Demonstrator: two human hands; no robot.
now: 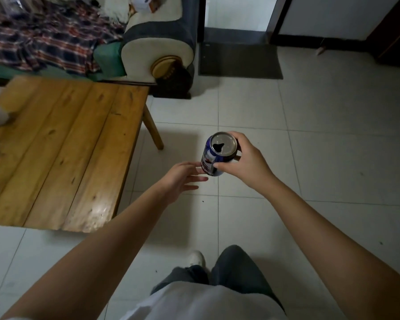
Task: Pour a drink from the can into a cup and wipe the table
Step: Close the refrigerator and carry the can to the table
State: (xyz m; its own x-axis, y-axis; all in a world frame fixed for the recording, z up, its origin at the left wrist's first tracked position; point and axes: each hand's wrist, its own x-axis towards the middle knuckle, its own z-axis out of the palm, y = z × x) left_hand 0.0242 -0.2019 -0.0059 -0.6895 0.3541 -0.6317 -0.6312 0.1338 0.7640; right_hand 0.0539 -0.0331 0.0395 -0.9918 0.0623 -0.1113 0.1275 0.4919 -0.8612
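Your right hand (245,161) grips the opened can (217,153) at frame center, above the tiled floor (321,139). Your left hand (183,179) reaches in just below it, fingers spread and empty. The table (62,144) sits at left.

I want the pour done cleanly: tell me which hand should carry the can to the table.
Right. The right hand already grips the can, which is open and upright over the floor. The left hand is open beside it, holding nothing. The wooden table lies to the left, so the left could steady a cup.
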